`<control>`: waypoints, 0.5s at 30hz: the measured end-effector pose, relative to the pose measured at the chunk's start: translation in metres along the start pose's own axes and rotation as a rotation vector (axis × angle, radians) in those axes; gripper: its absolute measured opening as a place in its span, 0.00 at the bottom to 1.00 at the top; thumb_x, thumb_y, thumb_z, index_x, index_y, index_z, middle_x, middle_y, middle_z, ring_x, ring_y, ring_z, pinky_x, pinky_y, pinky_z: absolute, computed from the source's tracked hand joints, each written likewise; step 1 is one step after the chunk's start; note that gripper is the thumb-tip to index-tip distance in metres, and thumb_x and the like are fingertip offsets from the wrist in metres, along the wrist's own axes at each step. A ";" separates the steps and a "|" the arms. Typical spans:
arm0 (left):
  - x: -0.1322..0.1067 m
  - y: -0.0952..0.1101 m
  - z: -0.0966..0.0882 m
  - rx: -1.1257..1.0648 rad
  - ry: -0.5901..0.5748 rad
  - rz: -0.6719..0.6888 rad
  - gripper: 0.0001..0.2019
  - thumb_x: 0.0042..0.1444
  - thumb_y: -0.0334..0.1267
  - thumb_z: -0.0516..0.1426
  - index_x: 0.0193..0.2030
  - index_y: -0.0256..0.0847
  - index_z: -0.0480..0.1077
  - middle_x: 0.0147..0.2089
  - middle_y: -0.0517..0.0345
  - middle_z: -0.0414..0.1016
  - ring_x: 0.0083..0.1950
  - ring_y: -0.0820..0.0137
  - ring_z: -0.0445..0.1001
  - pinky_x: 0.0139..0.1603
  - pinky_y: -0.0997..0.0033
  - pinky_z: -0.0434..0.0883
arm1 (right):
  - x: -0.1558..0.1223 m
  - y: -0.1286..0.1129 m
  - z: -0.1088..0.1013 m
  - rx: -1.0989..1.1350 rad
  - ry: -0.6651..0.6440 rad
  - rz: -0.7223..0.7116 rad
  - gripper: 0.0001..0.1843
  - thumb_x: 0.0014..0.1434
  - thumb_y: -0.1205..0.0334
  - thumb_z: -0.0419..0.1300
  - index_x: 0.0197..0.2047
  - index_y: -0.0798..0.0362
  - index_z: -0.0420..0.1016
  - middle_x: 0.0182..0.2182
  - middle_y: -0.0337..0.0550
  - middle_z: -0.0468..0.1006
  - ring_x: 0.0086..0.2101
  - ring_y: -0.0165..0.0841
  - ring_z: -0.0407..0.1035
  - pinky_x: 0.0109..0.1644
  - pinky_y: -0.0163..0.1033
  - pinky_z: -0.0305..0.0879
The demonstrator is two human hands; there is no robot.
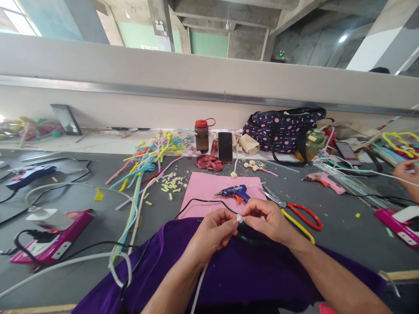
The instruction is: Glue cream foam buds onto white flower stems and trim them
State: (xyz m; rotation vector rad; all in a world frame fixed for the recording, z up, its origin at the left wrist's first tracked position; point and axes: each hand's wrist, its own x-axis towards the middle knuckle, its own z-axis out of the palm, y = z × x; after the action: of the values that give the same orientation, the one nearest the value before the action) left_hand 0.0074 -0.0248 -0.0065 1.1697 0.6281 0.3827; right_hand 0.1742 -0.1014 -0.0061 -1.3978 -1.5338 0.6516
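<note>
My left hand [220,229] and my right hand [269,219] meet just above the purple cloth on my lap. Their fingertips pinch a small white-and-lilac fuzzy piece [240,218] between them; its exact form is too small to make out. Just beyond the hands, a blue glue gun [234,191] with an orange trigger lies on a pink sheet [199,187]. To the right of my right hand are scissors with red handles [306,216] and a yellow fuzzy stem [299,226].
Fuzzy stems [144,163] and cut yellow-green bits [170,183] lie to the left. At the back stand a bottle [202,136], a phone [225,147] and a patterned bag [278,131]. Power strips [60,248] with cords flank me. A co-worker's hand [407,176] shows far right, near a pink glue gun [325,181].
</note>
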 end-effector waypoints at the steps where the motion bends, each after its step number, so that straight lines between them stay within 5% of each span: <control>1: 0.000 0.000 0.000 0.003 0.004 -0.001 0.11 0.48 0.42 0.60 0.30 0.37 0.64 0.23 0.64 0.67 0.15 0.84 0.54 0.14 0.82 0.44 | 0.000 0.000 0.000 -0.003 -0.001 -0.001 0.04 0.55 0.63 0.59 0.31 0.54 0.72 0.23 0.36 0.69 0.22 0.25 0.60 0.26 0.31 0.57; 15: 0.001 0.003 0.003 0.021 0.031 -0.002 0.12 0.45 0.43 0.61 0.29 0.37 0.65 0.22 0.64 0.68 0.14 0.83 0.55 0.14 0.81 0.44 | 0.002 -0.001 0.004 -0.056 0.020 0.011 0.05 0.54 0.66 0.57 0.26 0.54 0.70 0.21 0.34 0.67 0.21 0.24 0.58 0.23 0.29 0.54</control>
State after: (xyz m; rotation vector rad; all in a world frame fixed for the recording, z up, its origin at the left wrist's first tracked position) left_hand 0.0098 -0.0251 -0.0035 1.1851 0.6614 0.3942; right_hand 0.1709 -0.0987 -0.0066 -1.4511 -1.5399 0.6040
